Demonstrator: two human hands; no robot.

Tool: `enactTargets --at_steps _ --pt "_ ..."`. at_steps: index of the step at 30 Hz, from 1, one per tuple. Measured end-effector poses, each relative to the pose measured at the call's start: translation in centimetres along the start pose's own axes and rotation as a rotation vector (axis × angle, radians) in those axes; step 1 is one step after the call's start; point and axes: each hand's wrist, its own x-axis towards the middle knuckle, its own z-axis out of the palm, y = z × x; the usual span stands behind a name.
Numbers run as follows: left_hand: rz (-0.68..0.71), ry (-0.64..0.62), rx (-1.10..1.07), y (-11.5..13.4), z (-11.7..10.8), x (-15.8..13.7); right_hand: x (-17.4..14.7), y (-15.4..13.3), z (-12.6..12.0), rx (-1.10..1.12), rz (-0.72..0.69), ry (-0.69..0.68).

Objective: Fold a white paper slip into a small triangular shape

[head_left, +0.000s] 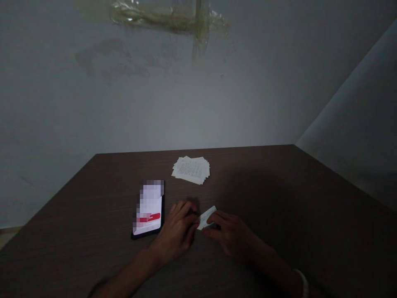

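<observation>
A small white piece of paper (206, 218), apparently folded, is held just above or on the table between my two hands. My left hand (178, 227) pinches its left edge, fingers curled. On the other side my right hand (229, 231) grips the paper's right part between thumb and fingers. Faint marks show on the paper, too small to read. Beyond my hands lies an uneven stack of printed paper sheets (191, 169). A phone (150, 209) with a lit screen rests flat to the left of my left hand.
The dark brown wooden table (93, 194) reaches back to a grey wall (248, 91). Yellowed clear tape (173, 20) sticks to the wall above. Another wall surface (356, 124) slants along the table's right edge. A pale band (302, 281) circles my right wrist.
</observation>
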Motion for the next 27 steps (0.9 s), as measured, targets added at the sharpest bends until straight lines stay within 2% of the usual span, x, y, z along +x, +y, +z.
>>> enactTargets --at_steps 9,27 --pt "-0.011 -0.034 -0.013 0.29 -0.50 -0.29 -0.04 0.20 0.51 -0.007 0.007 -0.005" --pt "-0.008 0.022 0.018 0.08 0.03 -0.24 0.17 -0.05 0.07 -0.032 0.002 -0.006"
